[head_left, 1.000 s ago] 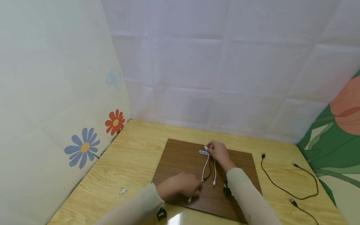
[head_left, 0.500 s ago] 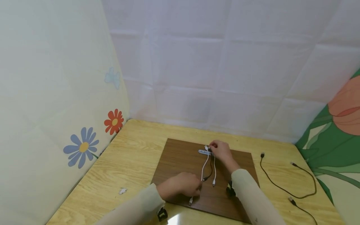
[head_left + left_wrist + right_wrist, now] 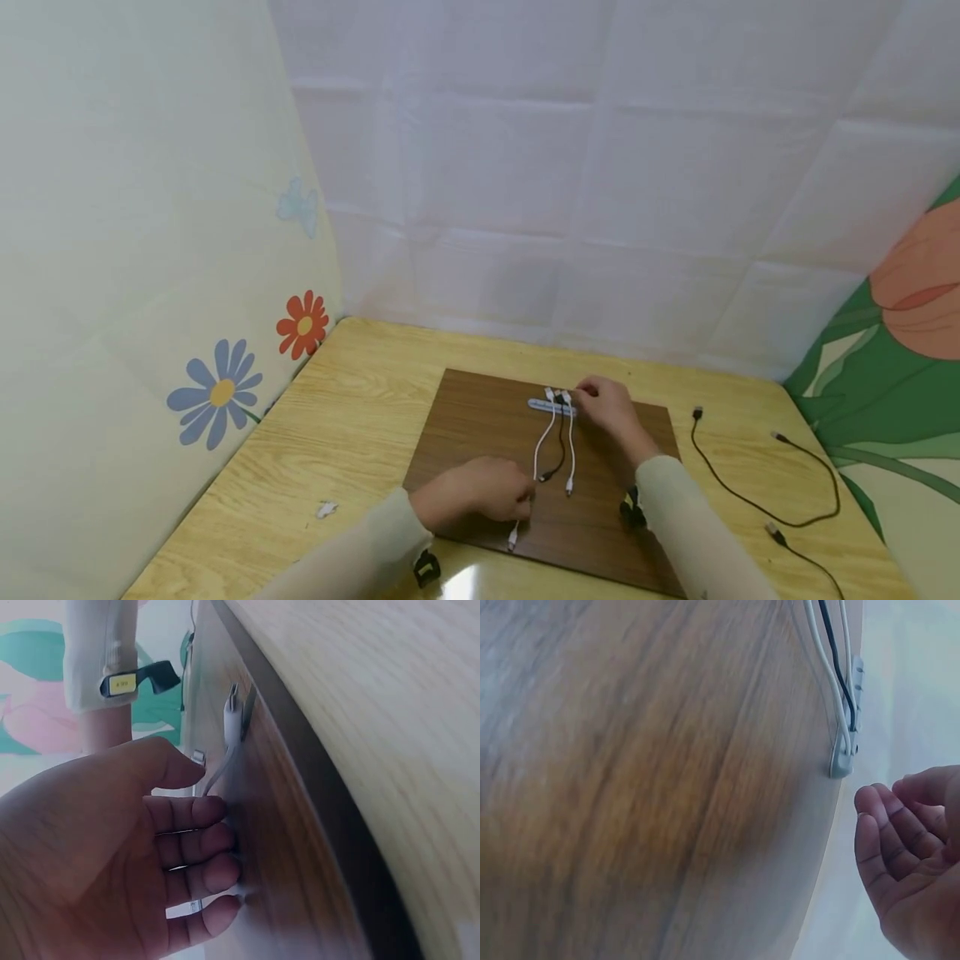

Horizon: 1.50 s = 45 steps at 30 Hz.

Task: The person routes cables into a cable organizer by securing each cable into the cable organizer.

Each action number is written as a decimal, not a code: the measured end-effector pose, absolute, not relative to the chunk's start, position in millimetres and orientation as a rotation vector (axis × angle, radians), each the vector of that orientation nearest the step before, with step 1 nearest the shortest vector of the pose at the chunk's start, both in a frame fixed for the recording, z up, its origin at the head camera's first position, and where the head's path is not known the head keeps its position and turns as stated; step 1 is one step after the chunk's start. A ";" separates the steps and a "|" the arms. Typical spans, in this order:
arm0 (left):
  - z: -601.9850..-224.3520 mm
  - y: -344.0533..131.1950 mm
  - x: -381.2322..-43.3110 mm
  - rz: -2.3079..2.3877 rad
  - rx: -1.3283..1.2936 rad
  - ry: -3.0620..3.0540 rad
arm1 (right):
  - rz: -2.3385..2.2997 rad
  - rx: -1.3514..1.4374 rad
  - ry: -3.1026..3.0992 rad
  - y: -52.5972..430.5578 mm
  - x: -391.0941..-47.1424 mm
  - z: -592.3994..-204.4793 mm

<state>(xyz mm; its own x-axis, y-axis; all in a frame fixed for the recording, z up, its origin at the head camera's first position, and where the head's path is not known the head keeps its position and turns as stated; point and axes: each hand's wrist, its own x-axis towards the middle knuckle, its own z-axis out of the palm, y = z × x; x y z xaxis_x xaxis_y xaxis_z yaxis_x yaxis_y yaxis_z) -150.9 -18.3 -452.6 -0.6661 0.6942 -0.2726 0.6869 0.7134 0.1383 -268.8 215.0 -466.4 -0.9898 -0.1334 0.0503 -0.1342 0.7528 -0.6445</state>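
A light-blue cable holder (image 3: 537, 404) lies near the far edge of a dark brown board (image 3: 465, 425). Two white cables (image 3: 573, 450) and a short black cable (image 3: 562, 454) run through its slots toward me. My right hand (image 3: 609, 410) is just right of the holder, its fingers loosely bent around nothing in the right wrist view. My left hand (image 3: 491, 490) is low over the board's near left, at the left white cable. In the left wrist view that cable passes behind the index fingertip, thumb apart from it, and its white plug (image 3: 234, 724) sticks out beyond.
Right of the board, a long black cable (image 3: 750, 506) curves over the wood-patterned table (image 3: 360, 400), with another black cable (image 3: 810, 564) nearer. A small white piece (image 3: 327, 509) lies left of the board. Fabric walls (image 3: 480, 167) enclose the back and sides.
My right hand has let go at the holder and drawn off to the right, leaving the cable ends standing in its slots. The plug by my left hand has shifted slightly right.
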 end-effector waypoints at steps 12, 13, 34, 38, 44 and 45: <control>-455.5 -60.2 -165.9 0.184 1.058 2.665 | 1.010 0.188 -2.959 231.5 -268.8 -467.5; -456.8 -64.4 -167.4 0.175 1.052 2.676 | 1.010 0.182 -2.961 234.5 -269.0 -468.1; -448.6 -113.4 -168.3 0.120 0.732 2.585 | 0.915 0.098 -3.004 316.3 -252.0 -458.5; -448.0 -110.0 -166.6 0.100 0.732 2.577 | 0.939 0.110 -3.065 331.6 -244.7 -448.9; -449.8 -103.6 -163.2 0.100 0.733 2.579 | 0.895 0.152 -3.126 360.7 -230.7 -438.5; -450.1 -102.1 -162.7 0.099 0.738 2.579 | 0.871 0.166 -3.136 366.9 -227.5 -438.3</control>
